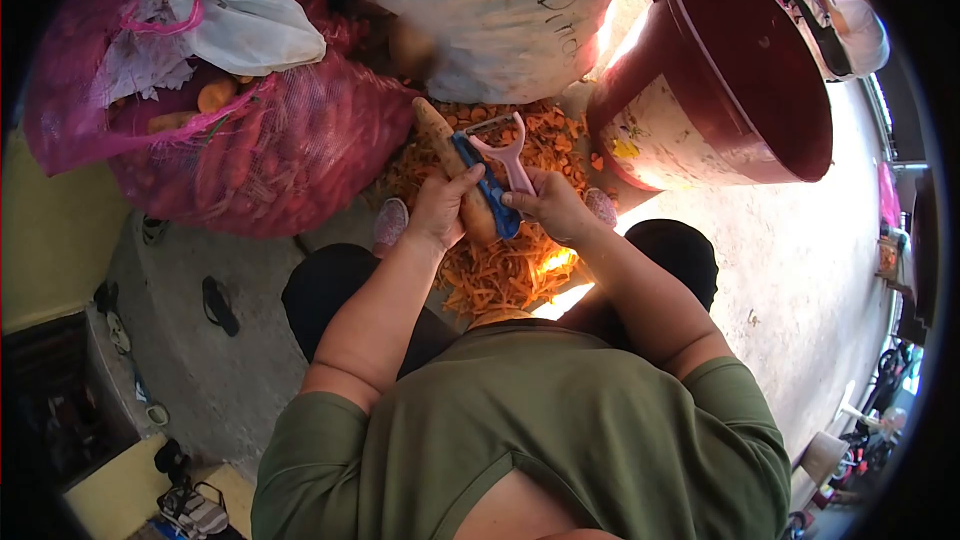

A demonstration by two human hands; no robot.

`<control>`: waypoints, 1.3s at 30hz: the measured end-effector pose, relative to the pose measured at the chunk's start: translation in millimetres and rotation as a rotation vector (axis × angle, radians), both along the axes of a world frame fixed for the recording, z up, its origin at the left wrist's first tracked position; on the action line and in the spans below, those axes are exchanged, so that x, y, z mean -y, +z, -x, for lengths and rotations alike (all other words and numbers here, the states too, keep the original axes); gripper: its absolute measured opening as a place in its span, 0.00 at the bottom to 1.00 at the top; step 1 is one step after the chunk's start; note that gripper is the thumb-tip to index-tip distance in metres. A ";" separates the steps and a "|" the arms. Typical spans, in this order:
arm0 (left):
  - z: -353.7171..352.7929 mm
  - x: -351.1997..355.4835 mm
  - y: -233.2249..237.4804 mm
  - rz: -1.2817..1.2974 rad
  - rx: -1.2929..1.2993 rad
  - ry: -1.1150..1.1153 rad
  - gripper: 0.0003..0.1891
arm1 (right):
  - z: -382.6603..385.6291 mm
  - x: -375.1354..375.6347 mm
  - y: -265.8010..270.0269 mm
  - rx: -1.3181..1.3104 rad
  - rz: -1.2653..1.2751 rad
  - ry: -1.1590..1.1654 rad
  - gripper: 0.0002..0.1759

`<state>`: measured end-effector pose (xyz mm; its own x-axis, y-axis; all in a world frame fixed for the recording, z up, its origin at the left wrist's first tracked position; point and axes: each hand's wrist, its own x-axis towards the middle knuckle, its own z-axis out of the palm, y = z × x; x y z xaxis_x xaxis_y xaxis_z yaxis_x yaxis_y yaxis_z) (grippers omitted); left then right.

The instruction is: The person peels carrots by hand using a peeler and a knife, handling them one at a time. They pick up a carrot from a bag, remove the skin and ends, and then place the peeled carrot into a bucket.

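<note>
My left hand (pixel 443 208) is wrapped round a long, unpeeled-looking carrot (pixel 433 129), which points up and away to the left. In my right hand (pixel 553 206) is a pink Y-shaped peeler (pixel 511 152), its blade end close beside the carrot. A long blue piece (pixel 497 202) lies along the carrot's right side between my hands, touching my fingers; I cannot make out what it is. Beneath my hands, orange carrot peelings (pixel 510 272) and cut bits are heaped on the ground between my feet.
A pink mesh sack (pixel 270 155) full of carrots stands at the left. Behind the peelings is a white sack (pixel 490 15) with writing. To the right, a large dark red bucket (pixel 640 105) leans tilted. A dark sandal (pixel 219 306) lies on the concrete floor.
</note>
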<state>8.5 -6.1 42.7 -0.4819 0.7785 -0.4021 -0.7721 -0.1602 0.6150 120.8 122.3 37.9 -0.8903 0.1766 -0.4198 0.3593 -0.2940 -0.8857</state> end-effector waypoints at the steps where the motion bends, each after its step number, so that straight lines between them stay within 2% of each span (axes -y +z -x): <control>1: -0.2 -0.9 -0.1 -0.009 0.000 0.000 0.17 | 0.1 2.3 2.5 -0.007 -0.013 -0.029 0.13; 5: -4.4 -2.6 -9.1 -0.060 0.009 -0.036 0.16 | 2.6 9.5 4.0 -0.047 -0.051 -0.148 0.09; 8: -6.5 -2.8 -8.6 -0.068 0.015 -0.048 0.14 | 1.7 9.3 6.8 -0.004 -0.109 -0.152 0.08; 11: -6.4 -2.9 -11.6 -0.066 0.024 -0.063 0.12 | 1.2 9.0 3.6 0.009 -0.079 -0.165 0.13; 17: -7.7 -3.8 -11.2 -0.063 0.022 -0.075 0.12 | 1.9 8.5 -5.9 0.015 -0.169 -0.158 0.10; 23: -7.7 -5.0 -4.8 -0.026 0.050 -0.068 0.13 | 2.4 5.0 -2.5 0.026 -0.118 -0.137 0.12; 26: -5.6 -6.3 -6.3 0.042 0.093 -0.057 0.12 | 4.8 3.7 6.1 0.007 -0.324 -0.198 0.13; 29: -7.7 -6.1 -14.9 0.118 0.101 -0.091 0.11 | 6.1 -9.3 -9.8 -0.078 -0.497 -0.162 0.12; 32: -13.3 -7.7 -21.1 0.121 0.069 -0.088 0.11 | 5.4 -4.7 -2.0 0.001 -0.270 -0.054 0.14; 35: -14.6 -8.1 -20.4 0.086 0.044 -0.099 0.11 | 5.6 -0.9 -22.2 -0.191 -0.352 -0.042 0.15; 38: -15.1 -8.6 -17.1 0.125 -0.017 -0.118 0.10 | 3.4 0.0 8.3 -0.026 0.094 -0.050 0.13; 39: -15.4 -9.9 -15.9 0.163 -0.050 -0.120 0.10 | 2.4 -2.2 3.7 -0.026 0.105 -0.037 0.13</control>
<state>23.9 3.7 26.8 -0.4118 0.7581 -0.5056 -0.7477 0.0360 0.6631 118.4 124.5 41.6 -0.8947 0.1654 -0.4149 0.3242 -0.3986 -0.8579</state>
